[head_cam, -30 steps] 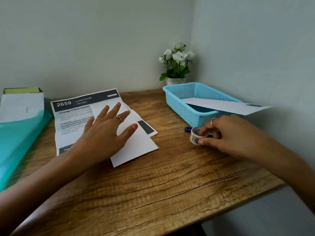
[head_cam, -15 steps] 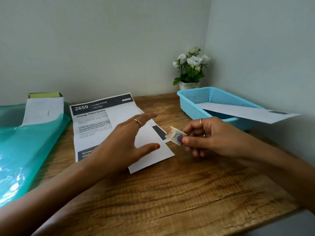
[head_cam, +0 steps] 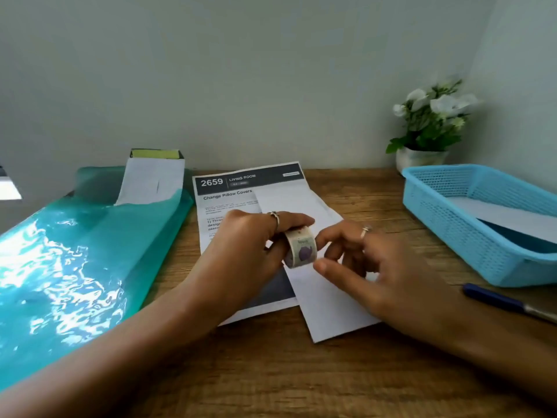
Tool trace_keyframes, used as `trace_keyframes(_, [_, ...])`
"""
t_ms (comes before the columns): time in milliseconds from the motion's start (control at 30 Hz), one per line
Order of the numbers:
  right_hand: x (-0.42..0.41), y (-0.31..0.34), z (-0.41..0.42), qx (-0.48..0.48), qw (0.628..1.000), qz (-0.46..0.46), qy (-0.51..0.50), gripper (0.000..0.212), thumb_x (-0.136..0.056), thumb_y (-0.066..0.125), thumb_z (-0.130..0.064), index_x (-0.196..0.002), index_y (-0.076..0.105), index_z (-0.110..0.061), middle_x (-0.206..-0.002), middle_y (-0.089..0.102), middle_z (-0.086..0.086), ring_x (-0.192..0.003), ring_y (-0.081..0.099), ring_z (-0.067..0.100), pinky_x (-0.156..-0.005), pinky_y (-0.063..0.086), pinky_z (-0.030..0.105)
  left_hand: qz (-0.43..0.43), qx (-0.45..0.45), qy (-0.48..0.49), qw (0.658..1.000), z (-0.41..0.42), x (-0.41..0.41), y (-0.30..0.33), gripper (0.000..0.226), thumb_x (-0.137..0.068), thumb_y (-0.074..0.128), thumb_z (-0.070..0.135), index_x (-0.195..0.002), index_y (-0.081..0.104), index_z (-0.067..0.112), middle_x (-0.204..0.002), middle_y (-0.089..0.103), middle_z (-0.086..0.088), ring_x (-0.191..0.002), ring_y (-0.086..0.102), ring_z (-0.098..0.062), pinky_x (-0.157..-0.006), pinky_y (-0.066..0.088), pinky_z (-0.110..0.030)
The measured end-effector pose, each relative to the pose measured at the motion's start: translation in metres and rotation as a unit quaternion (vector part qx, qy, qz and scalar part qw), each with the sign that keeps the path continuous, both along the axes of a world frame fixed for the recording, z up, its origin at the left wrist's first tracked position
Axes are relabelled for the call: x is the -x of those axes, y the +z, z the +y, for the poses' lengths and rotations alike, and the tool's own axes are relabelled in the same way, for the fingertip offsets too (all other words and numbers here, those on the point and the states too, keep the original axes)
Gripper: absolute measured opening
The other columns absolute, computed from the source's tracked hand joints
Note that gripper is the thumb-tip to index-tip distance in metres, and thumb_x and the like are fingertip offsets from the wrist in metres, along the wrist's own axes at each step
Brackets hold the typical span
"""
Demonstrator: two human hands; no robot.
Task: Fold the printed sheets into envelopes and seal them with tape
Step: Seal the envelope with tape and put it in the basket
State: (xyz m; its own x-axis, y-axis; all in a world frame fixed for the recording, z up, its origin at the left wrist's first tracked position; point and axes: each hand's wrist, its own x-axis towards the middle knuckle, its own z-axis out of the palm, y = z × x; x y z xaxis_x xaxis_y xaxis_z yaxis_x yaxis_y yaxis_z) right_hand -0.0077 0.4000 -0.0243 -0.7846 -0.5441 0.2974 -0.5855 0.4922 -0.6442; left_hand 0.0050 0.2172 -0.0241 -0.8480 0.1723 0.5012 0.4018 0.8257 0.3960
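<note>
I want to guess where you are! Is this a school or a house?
Probably a house, at a small desk in a corner: a flower pot, a blue basket, and a sheet headed "Living Room".

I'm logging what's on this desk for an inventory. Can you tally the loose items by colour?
White: 3, printed sheet, folded sheet lying over it, sheet in the basket
Light blue: 1, basket
Teal: 1, plastic folder
Dark blue: 1, pen
Cream with purple print: 1, tape roll, gripped by the left hand
Total: 7
</note>
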Motion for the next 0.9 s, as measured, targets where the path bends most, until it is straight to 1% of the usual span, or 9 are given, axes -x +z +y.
trace_keyframes(67, [-0.004, -0.003, 0.001, -0.004, 0.999, 0.038, -0.001, 0.029, -0.080, 0.047, -0.062, -0.106, 0.045, -0.049, -0.093, 0.056, -0.022, -0.088, 0.056, -0.004, -0.070, 0.046, 0.006, -0.005, 0.016, -0.006, 1.000, 0.000, 0.000, -0.002, 0.039, -0.085, 0.063, 0.010, -0.118, 0.062, 0.030, -0.111, 0.068, 0.009, -0.080, 0.049, 0.010, -0.068, 0.031, 0.010])
trace_keyframes(133, [-0.006, -0.006, 0.006, 0.008, 0.995, 0.099, -0.005, 0.039, -0.082, 0.051, -0.061, -0.118, 0.040, -0.051, -0.101, 0.051, -0.023, -0.090, 0.054, -0.004, -0.071, 0.044, 0.003, -0.012, 0.018, -0.024, 0.999, 0.003, -0.003, -0.003, 0.039, -0.084, 0.065, 0.010, -0.117, 0.063, 0.030, -0.108, 0.068, 0.010, -0.075, 0.047, 0.014, -0.069, 0.031, 0.011])
trace_keyframes(200, [-0.003, -0.008, 0.010, -0.008, 0.983, 0.181, -0.005, 0.047, -0.084, 0.049, -0.053, -0.130, 0.043, -0.042, -0.092, 0.052, -0.022, -0.084, 0.054, -0.005, -0.069, 0.044, 0.003, -0.010, 0.013, -0.038, 0.999, 0.004, -0.003, -0.005, 0.038, -0.081, 0.068, 0.007, -0.114, 0.066, 0.028, -0.103, 0.070, 0.009, -0.076, 0.050, 0.012, -0.070, 0.033, 0.010])
trace_keyframes(300, [-0.001, -0.012, 0.014, -0.032, 0.972, 0.232, -0.004, 0.044, -0.088, 0.049, -0.043, -0.128, 0.057, -0.026, -0.099, 0.050, -0.018, -0.077, 0.047, -0.007, -0.068, 0.044, 0.006, 0.000, -0.016, -0.050, 0.999, 0.004, -0.003, -0.010, 0.037, -0.079, 0.070, 0.004, -0.110, 0.068, 0.024, -0.094, 0.067, 0.015, -0.068, 0.052, 0.018, -0.069, 0.036, 0.008])
trace_keyframes(367, [0.001, -0.013, 0.015, -0.030, 0.970, 0.239, 0.001, 0.041, -0.087, 0.052, -0.040, -0.123, 0.061, -0.024, -0.100, 0.055, -0.011, -0.078, 0.047, -0.003, -0.066, 0.046, 0.014, 0.000, -0.029, -0.058, 0.998, 0.005, -0.003, -0.011, 0.037, -0.079, 0.069, 0.004, -0.110, 0.068, 0.024, -0.092, 0.059, 0.022, -0.072, 0.052, 0.023, -0.070, 0.038, 0.006])
trace_keyframes(433, [0.004, -0.014, 0.015, -0.027, 0.969, 0.244, 0.006, 0.038, -0.086, 0.054, -0.039, -0.120, 0.064, -0.023, -0.099, 0.058, -0.007, -0.078, 0.048, 0.000, -0.065, 0.047, 0.019, 0.001, -0.040, -0.065, 0.997, 0.005, -0.002, -0.013, 0.036, -0.078, 0.070, 0.003, -0.108, 0.069, 0.023, -0.093, 0.061, 0.021, -0.081, 0.053, 0.023, -0.071, 0.039, 0.006])
trace_keyframes(567, [0.003, -0.015, 0.013, -0.020, 0.967, 0.254, 0.017, 0.034, -0.084, 0.057, -0.034, -0.113, 0.068, -0.020, -0.095, 0.059, -0.004, -0.078, 0.049, 0.002, -0.065, 0.046, 0.018, -0.002, -0.039, -0.061, 0.997, 0.005, -0.002, -0.015, 0.032, -0.077, 0.073, 0.008, -0.104, 0.071, 0.026, -0.090, 0.059, 0.025, -0.081, 0.050, 0.026, -0.073, 0.037, 0.006])
trace_keyframes(733, [-0.001, -0.015, 0.012, -0.028, 0.968, 0.248, 0.021, 0.025, -0.080, 0.066, -0.027, -0.103, 0.071, -0.020, -0.094, 0.060, -0.007, -0.078, 0.043, -0.004, -0.067, 0.045, 0.014, 0.003, -0.017, -0.056, 0.998, 0.007, -0.001, -0.015, 0.033, -0.078, 0.068, 0.002, -0.104, 0.071, 0.021, -0.090, 0.058, 0.023, -0.095, 0.047, 0.015, -0.077, 0.032, 0.008])
trace_keyframes(900, [-0.003, -0.014, 0.011, -0.026, 0.975, 0.219, 0.030, 0.019, -0.084, 0.053, -0.036, -0.096, 0.065, -0.027, -0.093, 0.053, -0.016, -0.074, 0.047, -0.004, -0.066, 0.046, 0.011, 0.018, 0.016, -0.075, 0.997, 0.008, -0.002, -0.016, 0.033, -0.072, 0.065, 0.005, -0.101, 0.072, 0.019, -0.085, 0.065, 0.017, -0.096, 0.055, 0.000, -0.075, 0.033, 0.008])
